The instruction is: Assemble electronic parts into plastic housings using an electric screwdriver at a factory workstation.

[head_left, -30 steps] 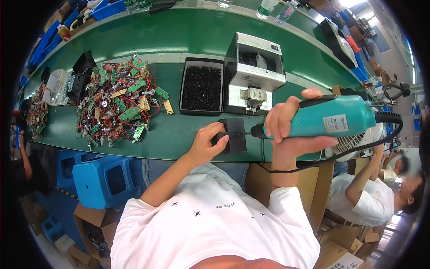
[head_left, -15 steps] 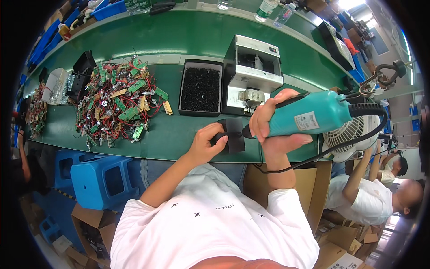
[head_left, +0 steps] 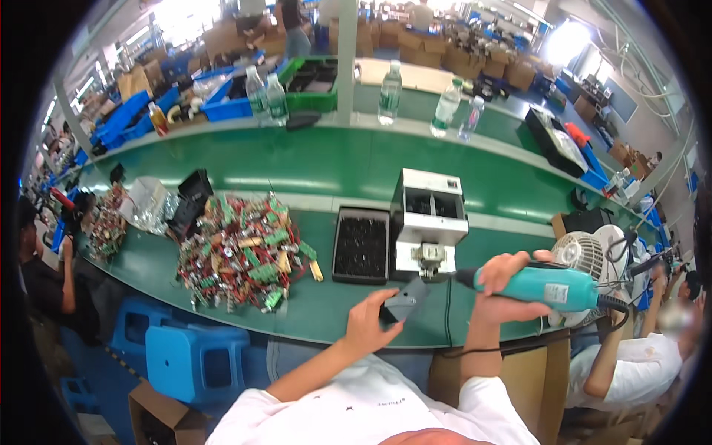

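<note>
My left hand [head_left: 367, 324] is closed around a small black plastic housing [head_left: 406, 300], held tilted above the table's front edge. My right hand [head_left: 503, 288] grips a teal electric screwdriver [head_left: 560, 287] lying nearly level, its cord trailing from the right end. The screwdriver's black tip points left, apart from the housing and close to the front of a white and black screw feeder [head_left: 432, 256]. Left of the feeder stands a black tray [head_left: 361, 279] full of small black pieces that look like screws.
A heap of green circuit boards with red wires [head_left: 245, 256] covers the table's left part. Beyond it lie clear plastic bags [head_left: 148, 206]. A fan [head_left: 580, 256] stands at the right. Bottles [head_left: 389, 95] line the shelf. Blue stools [head_left: 174, 363] and co-workers [head_left: 630, 371] are at the sides.
The view has tilted up. The screwdriver's tip has left the black housing and is now beside the screw feeder. My left hand has turned the housing to a tilt.
</note>
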A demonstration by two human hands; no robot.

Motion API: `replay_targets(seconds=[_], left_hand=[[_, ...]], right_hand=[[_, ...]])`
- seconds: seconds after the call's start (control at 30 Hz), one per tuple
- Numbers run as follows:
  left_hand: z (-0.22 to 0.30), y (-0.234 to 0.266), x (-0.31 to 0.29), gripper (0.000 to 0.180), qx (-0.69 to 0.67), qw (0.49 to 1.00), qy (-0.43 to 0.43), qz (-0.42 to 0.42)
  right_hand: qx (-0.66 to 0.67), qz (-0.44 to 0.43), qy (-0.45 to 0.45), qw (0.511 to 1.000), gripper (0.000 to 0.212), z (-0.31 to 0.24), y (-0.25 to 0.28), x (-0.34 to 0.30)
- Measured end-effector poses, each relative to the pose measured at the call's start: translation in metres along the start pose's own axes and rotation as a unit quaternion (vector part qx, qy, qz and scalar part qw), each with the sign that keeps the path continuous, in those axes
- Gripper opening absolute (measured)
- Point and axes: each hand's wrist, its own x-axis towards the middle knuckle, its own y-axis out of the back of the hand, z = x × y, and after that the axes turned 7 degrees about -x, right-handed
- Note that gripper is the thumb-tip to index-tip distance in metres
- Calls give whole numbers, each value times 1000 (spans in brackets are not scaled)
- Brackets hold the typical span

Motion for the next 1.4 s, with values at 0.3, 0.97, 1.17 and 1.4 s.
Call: replay_targets(seconds=[0.3, 0.97, 1.17, 1.4], left_hand=[[2, 32, 21, 39, -173, 978, 61, 98], [-112, 41, 198, 32, -352, 861, 334, 151], [-81, 10, 187, 30, -295, 924, 211, 121], [3, 9, 43, 5, -3, 960, -145, -237]], right_hand=[[-518, 221, 50, 825, 54, 86, 128, -2], [-507, 126, 27, 853, 49, 100, 120, -22], [-324, 98, 29, 941, 42, 83, 115, -9], [-143, 416, -68, 896, 24, 66, 191, 15]])
